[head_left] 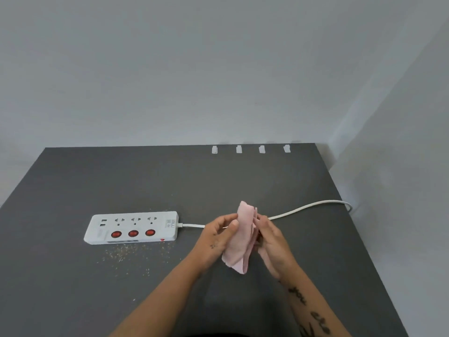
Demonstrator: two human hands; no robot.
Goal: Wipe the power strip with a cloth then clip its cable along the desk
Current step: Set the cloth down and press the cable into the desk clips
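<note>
A white power strip [132, 227] with three red switches lies flat on the dark grey desk [73, 181], left of centre. Its white cable [306, 208] runs right across the desk and drops over the right edge. A folded pink cloth [243, 235] is held upright above the desk between my left hand [218, 235] and my right hand [273, 244], to the right of the strip and over part of the cable. Several white cable clips [239, 149] stand in a row along the desk's far edge.
Fine light crumbs or dust [126, 254] are scattered on the desk just in front of the power strip. Grey walls close off the desk at the back and on the right.
</note>
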